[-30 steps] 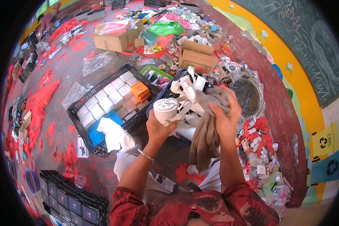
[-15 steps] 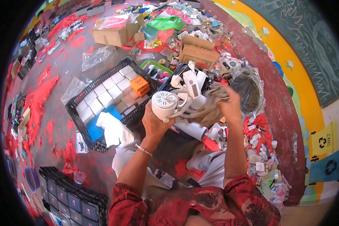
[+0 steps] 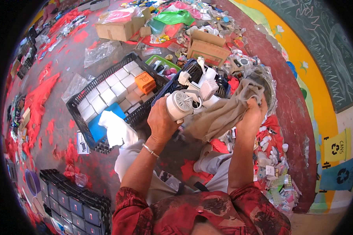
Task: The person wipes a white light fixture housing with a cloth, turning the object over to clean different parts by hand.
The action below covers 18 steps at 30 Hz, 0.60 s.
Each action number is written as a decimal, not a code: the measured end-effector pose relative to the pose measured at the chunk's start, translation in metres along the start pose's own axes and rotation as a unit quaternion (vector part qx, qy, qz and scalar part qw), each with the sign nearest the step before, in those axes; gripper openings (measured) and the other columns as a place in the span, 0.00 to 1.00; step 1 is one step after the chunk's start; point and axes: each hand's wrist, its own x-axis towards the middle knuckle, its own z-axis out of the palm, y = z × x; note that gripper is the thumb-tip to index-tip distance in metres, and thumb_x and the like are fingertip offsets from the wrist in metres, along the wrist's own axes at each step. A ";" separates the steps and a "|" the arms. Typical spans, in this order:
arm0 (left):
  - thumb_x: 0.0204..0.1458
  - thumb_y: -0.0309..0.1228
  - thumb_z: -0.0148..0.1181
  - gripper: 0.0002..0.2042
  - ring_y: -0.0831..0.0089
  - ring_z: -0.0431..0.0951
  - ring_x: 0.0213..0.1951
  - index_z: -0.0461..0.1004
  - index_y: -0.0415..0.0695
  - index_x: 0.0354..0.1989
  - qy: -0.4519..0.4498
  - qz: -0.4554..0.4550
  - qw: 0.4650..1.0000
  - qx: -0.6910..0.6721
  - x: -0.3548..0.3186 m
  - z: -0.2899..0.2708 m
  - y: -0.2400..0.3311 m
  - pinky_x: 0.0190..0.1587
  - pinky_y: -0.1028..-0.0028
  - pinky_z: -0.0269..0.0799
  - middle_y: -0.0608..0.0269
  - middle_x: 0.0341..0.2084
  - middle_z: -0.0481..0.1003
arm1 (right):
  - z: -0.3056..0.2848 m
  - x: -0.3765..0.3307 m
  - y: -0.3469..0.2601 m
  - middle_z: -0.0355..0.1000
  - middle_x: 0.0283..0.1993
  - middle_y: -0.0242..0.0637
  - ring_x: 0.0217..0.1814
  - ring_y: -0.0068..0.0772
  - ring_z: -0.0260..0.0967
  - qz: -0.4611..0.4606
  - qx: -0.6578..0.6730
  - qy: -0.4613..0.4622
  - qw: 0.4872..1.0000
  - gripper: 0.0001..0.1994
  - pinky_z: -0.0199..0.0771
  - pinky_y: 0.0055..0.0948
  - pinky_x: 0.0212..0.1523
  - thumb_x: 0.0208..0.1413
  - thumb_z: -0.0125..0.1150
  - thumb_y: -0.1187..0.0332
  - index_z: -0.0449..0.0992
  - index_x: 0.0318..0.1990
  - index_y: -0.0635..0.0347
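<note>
My left hand (image 3: 160,122) is closed around a white round appliance (image 3: 179,105) with radial slots in its face; its exact kind does not show. White cords and a white plug (image 3: 183,78) lie just beyond it, over a dark blue crate (image 3: 169,93). A grey-brown cloth (image 3: 225,115) hangs from my right hand (image 3: 253,113), whose fingers are closed on its upper end. The cloth spreads toward the appliance and covers part of what lies behind it. Left of my left hand, a black crate (image 3: 75,113) holds rows of white boxes and one orange box (image 3: 145,81).
A green basket (image 3: 156,59) and an open cardboard box (image 3: 207,49) stand beyond the crates. On the right are a plastic-lined round bin (image 3: 271,92) and loose small items along the wall. White crumpled material (image 3: 117,129) hangs over the black crate's near corner. Black stacked boxes (image 3: 76,205) sit at lower left.
My right hand has moved right and slightly nearer, stretching the cloth out from its bunched shape. The appliance has tilted and shifted slightly right in my left hand.
</note>
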 end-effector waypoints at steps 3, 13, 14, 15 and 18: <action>0.23 0.34 0.73 0.37 0.59 0.74 0.38 0.64 0.41 0.48 -0.012 0.013 1.000 0.011 0.000 0.002 -0.001 0.40 0.67 0.71 0.55 0.37 0.72 | 0.019 0.008 -0.017 0.70 0.44 0.40 0.43 0.32 0.70 0.000 0.041 -0.012 0.999 0.21 0.70 0.29 0.46 0.43 0.47 0.82 0.66 0.50 0.69; 0.22 0.34 0.73 0.37 0.56 0.75 0.39 0.64 0.42 0.47 -0.160 -0.170 0.972 -0.042 -0.006 0.006 0.009 0.38 0.64 0.72 0.53 0.37 0.73 | 0.020 0.045 0.050 0.63 0.55 0.46 0.58 0.39 0.60 -0.161 -0.438 -0.301 0.831 0.29 0.57 0.30 0.58 0.40 0.63 0.76 0.63 0.54 0.69; 0.21 0.34 0.72 0.37 0.56 0.75 0.38 0.64 0.43 0.47 -0.170 -0.179 0.968 -0.050 -0.008 0.004 0.010 0.38 0.64 0.72 0.54 0.37 0.73 | 0.018 0.040 0.054 0.63 0.55 0.47 0.59 0.40 0.60 -0.138 -0.460 -0.328 0.813 0.30 0.57 0.30 0.59 0.39 0.63 0.76 0.63 0.54 0.69; 0.21 0.34 0.72 0.37 0.56 0.75 0.38 0.64 0.43 0.47 -0.173 -0.174 0.968 -0.051 -0.009 0.004 0.011 0.38 0.64 0.72 0.54 0.36 0.73 | 0.013 0.037 0.058 0.62 0.55 0.47 0.59 0.40 0.59 -0.114 -0.481 -0.355 0.794 0.30 0.57 0.31 0.59 0.39 0.64 0.75 0.63 0.54 0.70; 0.21 0.36 0.72 0.36 0.57 0.76 0.37 0.66 0.44 0.46 -0.156 -0.140 0.977 -0.025 -0.008 0.004 0.010 0.37 0.65 0.72 0.56 0.35 0.73 | 0.008 0.030 0.057 0.62 0.53 0.49 0.58 0.46 0.59 -0.128 -0.432 -0.356 0.819 0.35 0.58 0.33 0.57 0.35 0.68 0.70 0.61 0.55 0.67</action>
